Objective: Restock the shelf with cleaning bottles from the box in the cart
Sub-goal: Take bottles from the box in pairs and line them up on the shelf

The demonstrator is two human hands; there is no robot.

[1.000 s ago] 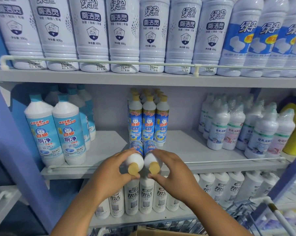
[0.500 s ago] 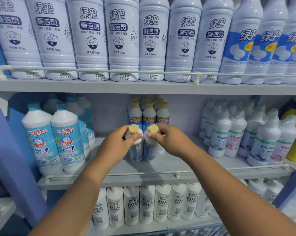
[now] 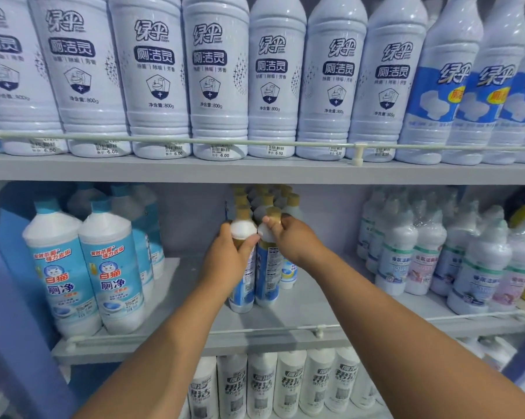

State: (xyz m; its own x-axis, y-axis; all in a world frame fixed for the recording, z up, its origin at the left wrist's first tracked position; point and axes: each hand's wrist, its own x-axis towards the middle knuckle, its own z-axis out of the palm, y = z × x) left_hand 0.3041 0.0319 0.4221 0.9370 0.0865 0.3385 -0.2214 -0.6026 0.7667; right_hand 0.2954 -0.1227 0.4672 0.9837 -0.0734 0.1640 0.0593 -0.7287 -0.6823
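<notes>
Two slim white bottles with tan caps and blue labels stand upright side by side on the middle shelf (image 3: 285,322), just in front of a row of the same bottles (image 3: 265,196). My left hand (image 3: 228,261) grips the left bottle (image 3: 243,293) around its shoulder and upper body. My right hand (image 3: 291,240) holds the right bottle (image 3: 267,279) at its neck, thumb against the cap. The cart and its box are out of view.
Large white bottles (image 3: 216,77) fill the top shelf behind a rail. Two big blue-labelled bottles (image 3: 83,273) stand at the left of the middle shelf, shrink-wrapped white bottles (image 3: 430,252) at its right. A thin guard rail (image 3: 318,329) runs along the shelf front. White bottles (image 3: 261,385) line the lower shelf.
Both hands carried the two bottles from a tilted position by the shelf front up and back over the rail. They now stand upright on the shelf against the matching row.
</notes>
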